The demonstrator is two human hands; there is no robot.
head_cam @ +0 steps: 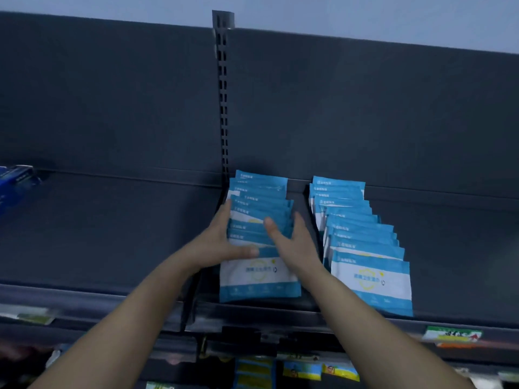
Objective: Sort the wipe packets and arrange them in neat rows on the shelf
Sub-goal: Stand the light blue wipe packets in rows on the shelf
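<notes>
Both hands are on the left row [259, 276] of wipe packets, which runs from the shelf's [112, 234] front edge to its back edge, right beside the slotted upright [223, 94]. The left hand [222, 240] clasps the row's left side with its thumb across a packet face. The right hand [293, 245] does the same on the right side, so it's a fairly wide two-handed hold. I'd squeeze evenly from both sides so the edges line up (the middle packets look a bit skewed), and take care not to tip the front one over the lip. The right row [368, 248] sits just beside it, fanning out to the right. The shelf is dark and matte and the light's dim. There's a blue box [16, 181] at the far left end and price tags [452, 335] along the front rail.
</notes>
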